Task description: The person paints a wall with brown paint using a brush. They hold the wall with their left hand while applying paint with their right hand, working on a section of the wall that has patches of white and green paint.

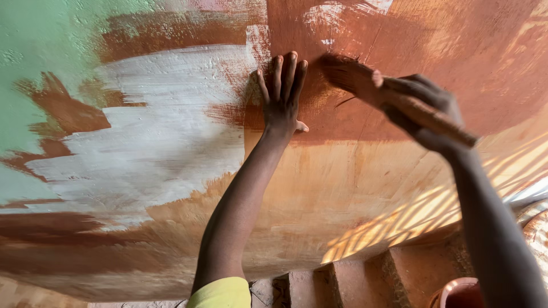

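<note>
Right hand (pixel 425 114) wrapped tight round brush (pixel 394 97) handle; bristles pressed on the wall (pixel 354 171), just right of the left hand (pixel 281 97). Left hand flat, fingers spread, holding nothing. Pink bucket (pixel 456 294) well below the brush.

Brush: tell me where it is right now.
In the head view, the brush is upper right, held in the right hand, bristles against the wall beside the left hand.
</note>
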